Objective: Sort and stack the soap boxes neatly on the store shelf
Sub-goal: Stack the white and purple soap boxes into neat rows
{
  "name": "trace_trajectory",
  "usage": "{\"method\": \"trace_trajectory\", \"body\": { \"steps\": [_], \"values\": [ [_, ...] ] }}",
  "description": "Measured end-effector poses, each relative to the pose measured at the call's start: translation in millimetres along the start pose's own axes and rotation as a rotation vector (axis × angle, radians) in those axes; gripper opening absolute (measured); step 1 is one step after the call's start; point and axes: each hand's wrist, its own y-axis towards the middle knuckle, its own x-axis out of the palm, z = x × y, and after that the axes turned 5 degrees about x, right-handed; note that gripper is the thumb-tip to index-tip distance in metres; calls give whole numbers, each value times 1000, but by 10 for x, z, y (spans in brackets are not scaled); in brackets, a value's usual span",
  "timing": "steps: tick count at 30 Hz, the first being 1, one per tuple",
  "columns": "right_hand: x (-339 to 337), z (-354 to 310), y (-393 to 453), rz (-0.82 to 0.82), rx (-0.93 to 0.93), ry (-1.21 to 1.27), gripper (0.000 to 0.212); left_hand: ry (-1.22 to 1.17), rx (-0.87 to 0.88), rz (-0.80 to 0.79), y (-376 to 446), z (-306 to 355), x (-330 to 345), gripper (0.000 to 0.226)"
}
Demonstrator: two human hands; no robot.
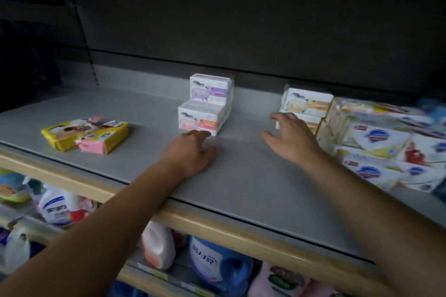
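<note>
Plainly, both hands (241, 142) hover open over the shelf (241, 188) beside soap boxes (205, 106).

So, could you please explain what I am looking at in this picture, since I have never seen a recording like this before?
There is no machine here: a person wears a camera on the head, so the single picture looks forward and down over their own two arms at a grey store shelf. The left hand lies open on the shelf just in front of a small stack of white soap boxes. The right hand reaches with spread fingers toward a second stack of white boxes; neither hand has a grip on anything. At left lies a torn yellow pack showing pink soap. At right sit larger wrapped soap packs. Bottles stand on the shelf below.
</note>
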Motion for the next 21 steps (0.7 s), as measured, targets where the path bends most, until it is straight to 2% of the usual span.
{"method": "trace_trajectory", "body": {
  "steps": [2,7,11,13,15,18,21],
  "values": [
    [-109,121,190,74,37,-30,59,40,19,-51,60,33,103,44],
    [-237,221,650,212,24,-184,61,150,120,1,86,-56,222,73],
    [-274,252,975,200,83,-418,51,169,118,42,105,-65,237,67],
    [-273,284,1100,150,147,-433,43,182,135,30,116,-70,243,69],
    [-249,316,1162,140,188,-436,35,185,126,25,114,-87,254,60],
    [-192,343,1151,268,157,-513,27,129,129,28,113,-83,264,47],
    [-189,318,1099,330,92,-523,36,119,122,19,118,-93,267,49]
  ]
}}
